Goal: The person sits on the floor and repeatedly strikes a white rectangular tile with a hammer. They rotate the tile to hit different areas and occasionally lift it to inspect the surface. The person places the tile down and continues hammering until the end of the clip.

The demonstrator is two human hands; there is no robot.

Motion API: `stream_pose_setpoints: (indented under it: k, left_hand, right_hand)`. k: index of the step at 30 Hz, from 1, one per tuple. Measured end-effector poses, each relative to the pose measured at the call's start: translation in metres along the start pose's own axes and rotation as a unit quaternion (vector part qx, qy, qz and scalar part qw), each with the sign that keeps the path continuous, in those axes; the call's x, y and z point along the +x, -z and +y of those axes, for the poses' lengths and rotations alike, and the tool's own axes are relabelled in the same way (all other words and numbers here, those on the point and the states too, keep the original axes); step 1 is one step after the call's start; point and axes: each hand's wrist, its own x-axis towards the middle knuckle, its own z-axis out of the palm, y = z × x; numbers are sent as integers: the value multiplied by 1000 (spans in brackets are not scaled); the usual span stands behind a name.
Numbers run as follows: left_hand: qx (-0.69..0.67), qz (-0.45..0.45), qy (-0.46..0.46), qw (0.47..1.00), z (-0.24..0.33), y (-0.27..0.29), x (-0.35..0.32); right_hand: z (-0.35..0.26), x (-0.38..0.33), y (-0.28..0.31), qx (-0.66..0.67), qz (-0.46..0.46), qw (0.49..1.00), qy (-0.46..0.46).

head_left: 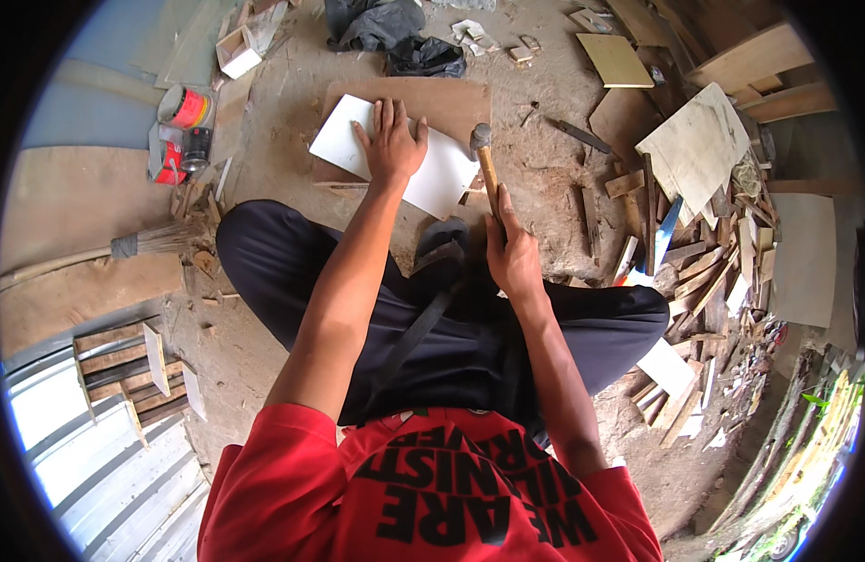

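Note:
My left hand (393, 145) lies flat on a white board (439, 175), fingers spread, holding nothing. That board rests at a slant on a larger brown board (456, 98) on the ground before me. In my right hand (515, 245) is a hammer (488, 169), gripped by its wooden handle. Its metal head is up beside the right end of the white board; whether it touches the board I cannot tell. Beneath the white board's near edge a bit of wood shows, mostly hidden.
Wood scraps (704, 272) are heaped on the right, with a handsaw (666, 229) among them. Paint cans (184, 108) stand at the left. Black plastic bags (376, 23) lie beyond the boards. A yellowish panel (615, 61) is at the far right, a slatted wooden piece (123, 365) at the lower left.

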Motion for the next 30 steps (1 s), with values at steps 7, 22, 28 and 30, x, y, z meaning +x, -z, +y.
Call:
stream_pose_setpoints:
  k: [7,22,28,30]
  left_hand:
    - [-21,43,-18,999,-2,-4,-3]
    - [-23,22,-2,1000,1,-2,4]
    - [-7,11,13,1000,2,-2,4]
    - [-1,7,15,1000,1,-3,4]
  right_hand:
    - [1,2,-6,-6,22,998,53]
    - [12,-11,-14,-16,58,995,74]
    - [6,-19,-10,-4,24,1000,-4]
    - [10,-18,-9,-5,17,1000,0]
